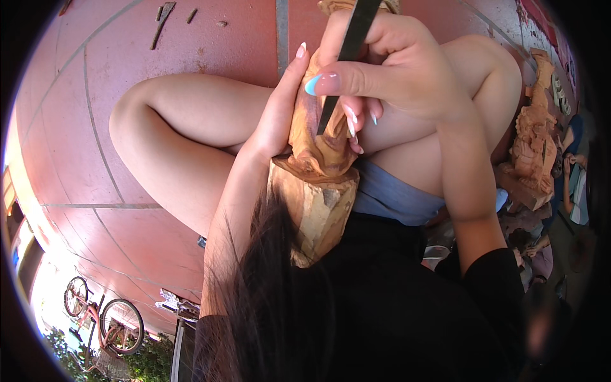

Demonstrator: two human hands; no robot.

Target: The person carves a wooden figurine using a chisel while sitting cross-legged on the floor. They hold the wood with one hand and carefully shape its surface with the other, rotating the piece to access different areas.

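A light brown wooden carving [316,191], rough and chunky at its bottom block and smooth and curvy higher up, stands upright in the person's lap between the 2 bare knees. The left hand [278,114] lies flat along the left side of the wood, its fingers straight and close together, pressing on it. The right hand [388,70] is curled around a thin dark metal carving tool [344,63], pinching it between thumb and fingers. The tool slants down, and its tip touches the wood just under this hand. The long nails are pale with blue tips. Below lies a red tiled floor [127,76] with thin grey lines. More brown wooden carvings [534,153], bumpy and detailed, stand at the right.
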